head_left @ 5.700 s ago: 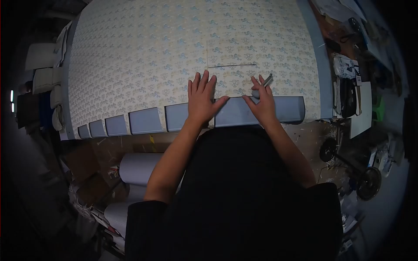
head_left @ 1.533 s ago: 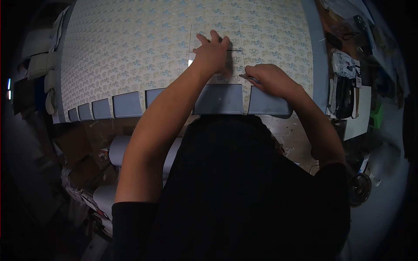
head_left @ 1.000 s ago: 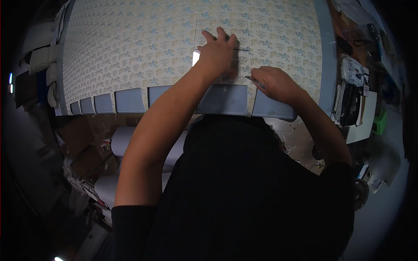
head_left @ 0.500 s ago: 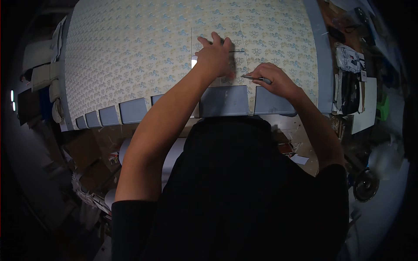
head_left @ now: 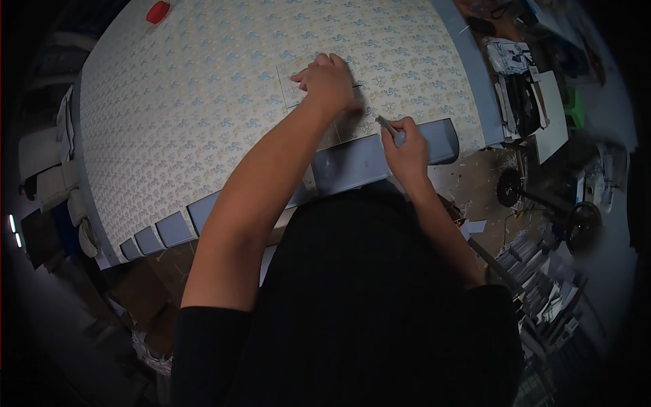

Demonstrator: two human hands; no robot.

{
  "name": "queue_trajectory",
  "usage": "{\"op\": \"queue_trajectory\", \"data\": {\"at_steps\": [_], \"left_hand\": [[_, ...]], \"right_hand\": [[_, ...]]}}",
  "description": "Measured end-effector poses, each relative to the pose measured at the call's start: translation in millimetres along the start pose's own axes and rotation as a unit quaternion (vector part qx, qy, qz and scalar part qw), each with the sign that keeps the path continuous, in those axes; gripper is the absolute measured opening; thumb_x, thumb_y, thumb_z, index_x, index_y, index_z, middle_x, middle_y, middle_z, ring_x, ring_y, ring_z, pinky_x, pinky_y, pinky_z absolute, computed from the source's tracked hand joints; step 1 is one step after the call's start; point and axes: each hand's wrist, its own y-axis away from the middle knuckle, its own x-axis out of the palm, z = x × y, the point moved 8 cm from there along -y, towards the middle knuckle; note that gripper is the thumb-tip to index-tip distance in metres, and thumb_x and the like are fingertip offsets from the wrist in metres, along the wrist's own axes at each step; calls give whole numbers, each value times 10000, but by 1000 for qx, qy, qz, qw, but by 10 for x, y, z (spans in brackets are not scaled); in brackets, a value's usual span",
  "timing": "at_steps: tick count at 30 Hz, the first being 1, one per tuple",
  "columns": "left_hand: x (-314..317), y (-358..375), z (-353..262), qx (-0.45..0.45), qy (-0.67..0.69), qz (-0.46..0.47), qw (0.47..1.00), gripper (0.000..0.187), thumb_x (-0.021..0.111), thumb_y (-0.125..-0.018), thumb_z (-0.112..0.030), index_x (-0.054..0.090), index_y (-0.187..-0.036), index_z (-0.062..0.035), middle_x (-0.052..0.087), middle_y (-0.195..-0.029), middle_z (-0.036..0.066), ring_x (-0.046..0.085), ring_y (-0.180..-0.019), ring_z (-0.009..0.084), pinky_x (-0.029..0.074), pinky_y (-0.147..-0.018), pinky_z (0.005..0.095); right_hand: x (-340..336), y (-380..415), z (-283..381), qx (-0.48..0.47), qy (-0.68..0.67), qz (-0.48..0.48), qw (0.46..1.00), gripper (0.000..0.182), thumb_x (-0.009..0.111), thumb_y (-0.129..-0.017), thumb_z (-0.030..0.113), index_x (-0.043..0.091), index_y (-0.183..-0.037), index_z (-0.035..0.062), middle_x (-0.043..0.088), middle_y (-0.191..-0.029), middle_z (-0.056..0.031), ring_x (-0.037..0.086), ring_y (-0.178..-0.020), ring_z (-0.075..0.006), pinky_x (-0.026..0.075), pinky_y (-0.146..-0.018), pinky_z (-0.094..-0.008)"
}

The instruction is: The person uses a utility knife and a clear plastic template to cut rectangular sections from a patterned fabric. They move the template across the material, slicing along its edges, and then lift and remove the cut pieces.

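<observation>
My left hand (head_left: pixel 329 83) lies palm down on a cream sheet with a blue and tan floral pattern (head_left: pixel 224 81). Its fingers are bent and partly apart, with thin straight lines marking a rectangle in the sheet around it. A slim metallic cutting knife (head_left: pixel 387 125) with a grey handle is gripped in my right hand (head_left: pixel 407 148). The knife's tip points up and left, close over the sheet near its front edge. Part of the outlined rectangle is hidden under my left hand and forearm.
Rectangular notches along the sheet's front edge show the blue-grey tabletop (head_left: pixel 349 164). A red round object (head_left: pixel 158 11) sits at the far left. Bundled papers and bags (head_left: pixel 515 88) stand to the right, near a green stool (head_left: pixel 574 110). Scraps litter the floor.
The view has turned and shifted, bringing the red object into sight. My left fingers have drawn in from a wide spread. My right hand has swung to a steeper knife angle.
</observation>
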Motion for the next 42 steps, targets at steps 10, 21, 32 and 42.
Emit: {"op": "queue_trajectory", "data": {"at_steps": [10,21,32,42], "left_hand": [[-78,-4,16,5,-13,14,1000,1440,783,-625,-822,203,-1599,66,295,-1586,372,616,-1235,500,576,-915,585],[-52,-11,19,5,-15,34,999,1445,800,-628,-805,172,-1613,45,272,-1599,377,676,-1130,493,570,-938,565],[50,-85,3,-2,-21,13,1000,1280,785,-715,-684,200,-1626,-1,256,-1603,365,687,-1072,509,532,-936,662],[-30,5,-46,21,-104,1,994,867,577,-929,-348,220,-1601,67,320,-1571,391,606,-1246,482,581,-841,618]], "right_hand": [[33,55,162,44,77,-19,996,254,715,-921,204,593,-1026,7,724,-937,-233,694,-911,-461,533,-771,-499],[136,29,226,47,153,-20,987,231,690,-943,172,572,-1060,12,714,-903,-231,696,-865,-466,532,-746,-533],[134,-484,271,-98,94,26,990,183,745,-917,126,618,-1011,32,736,-925,-191,720,-904,-414,554,-734,-449],[651,-1670,742,-169,146,36,974,231,751,-886,147,628,-1044,33,730,-890,-218,718,-859,-434,568,-744,-497]]}}
